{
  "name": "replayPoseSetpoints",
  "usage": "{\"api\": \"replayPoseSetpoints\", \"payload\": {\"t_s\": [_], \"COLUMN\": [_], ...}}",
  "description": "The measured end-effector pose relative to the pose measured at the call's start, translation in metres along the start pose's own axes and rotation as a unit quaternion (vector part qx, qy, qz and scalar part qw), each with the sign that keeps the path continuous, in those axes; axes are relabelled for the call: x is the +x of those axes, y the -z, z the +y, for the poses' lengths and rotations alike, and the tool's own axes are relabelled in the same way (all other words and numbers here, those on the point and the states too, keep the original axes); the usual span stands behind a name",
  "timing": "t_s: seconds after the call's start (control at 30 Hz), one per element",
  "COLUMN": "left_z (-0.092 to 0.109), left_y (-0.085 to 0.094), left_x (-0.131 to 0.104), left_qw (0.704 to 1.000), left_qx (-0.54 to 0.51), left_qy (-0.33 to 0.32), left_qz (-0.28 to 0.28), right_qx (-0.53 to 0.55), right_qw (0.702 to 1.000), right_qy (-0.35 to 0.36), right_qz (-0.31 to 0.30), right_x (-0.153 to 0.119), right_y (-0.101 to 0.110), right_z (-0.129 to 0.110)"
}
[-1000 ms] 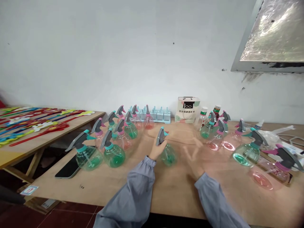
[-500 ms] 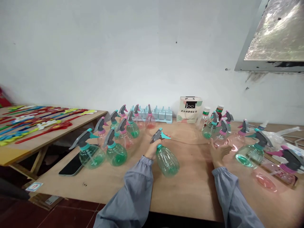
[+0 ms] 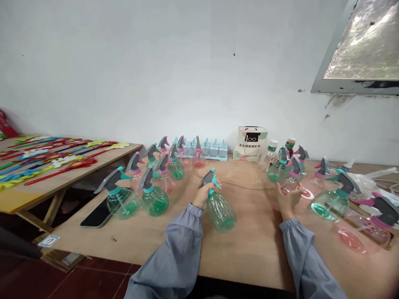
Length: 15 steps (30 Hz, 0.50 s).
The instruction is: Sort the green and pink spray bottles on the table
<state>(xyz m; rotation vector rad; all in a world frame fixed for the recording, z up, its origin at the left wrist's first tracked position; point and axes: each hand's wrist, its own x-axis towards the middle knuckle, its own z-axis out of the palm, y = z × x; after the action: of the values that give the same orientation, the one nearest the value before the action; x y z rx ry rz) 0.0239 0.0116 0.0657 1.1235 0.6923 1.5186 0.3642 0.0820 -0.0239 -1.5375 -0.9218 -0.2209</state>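
My left hand (image 3: 204,194) is wrapped round the neck of a green spray bottle (image 3: 220,212), below its grey and turquoise trigger head. The bottle leans, its base to the lower right and a little green showing at the bottom. My right hand (image 3: 288,202) cups the lower part of a pink spray bottle (image 3: 292,180), thumb on the left and fingers on the right. Close to that hand are another green spray bottle (image 3: 274,171) behind, a pale pink one (image 3: 312,183) and a larger green one (image 3: 330,203) to the right.
Several green and pink spray bottles (image 3: 155,202) stand at the left by a phone (image 3: 96,215). Along the wall are a light blue rack (image 3: 215,151), a paper bag (image 3: 250,145) and white-capped bottles (image 3: 272,151). A side table (image 3: 71,176) bears colourful hand-shaped clappers.
My right hand's fingers have closed in around the pink spray bottle. My left hand's fingers have shifted on the green bottle's trigger head. The view has swung slightly left.
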Motion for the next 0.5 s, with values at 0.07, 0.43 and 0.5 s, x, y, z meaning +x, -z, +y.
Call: {"api": "replayPoseSetpoints", "payload": {"t_s": [0.07,0.43,0.5], "left_z": [-0.001,0.006,0.006], "left_y": [-0.001,0.004,0.005], "left_x": [0.000,-0.002,-0.002], "left_qw": [1.000,0.998,0.999], "left_qx": [-0.007,-0.013,-0.017], "left_qy": [0.013,0.012,-0.006], "left_qz": [-0.023,-0.061,-0.048], "right_qx": [0.002,-0.008,-0.006], "right_qw": [1.000,0.999,0.999], "right_qy": [-0.011,-0.028,-0.024], "right_qz": [-0.001,-0.012,-0.032], "right_x": [0.000,0.000,0.000], "right_y": [0.000,-0.003,-0.003], "right_z": [0.000,0.010,0.011]}}
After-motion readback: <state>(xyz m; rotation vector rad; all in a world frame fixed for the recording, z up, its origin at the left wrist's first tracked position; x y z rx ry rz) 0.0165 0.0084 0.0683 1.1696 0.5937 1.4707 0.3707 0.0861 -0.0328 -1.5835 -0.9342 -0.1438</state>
